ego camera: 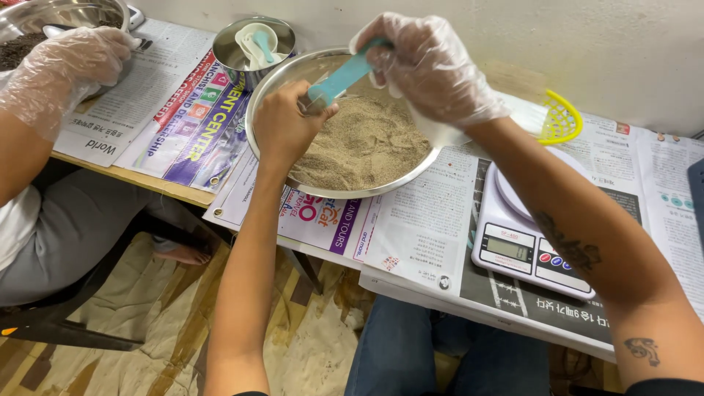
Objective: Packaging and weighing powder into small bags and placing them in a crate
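Mid-frame on the counter (411, 242), our bare left hand (282, 125) steadied the steel bowl (293, 73) of sandy powder (363, 143); our gloved right hand (425, 66) pinched a teal scoop (339, 79), its grip closed tight for digging.

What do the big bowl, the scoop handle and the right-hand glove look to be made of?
Big bowl: likely stainless steel, shiny reflective rim. Scoop handle: probably plastic, matte turquoise. Right hand glove: thin clear plastic film, wrinkled and see-through.
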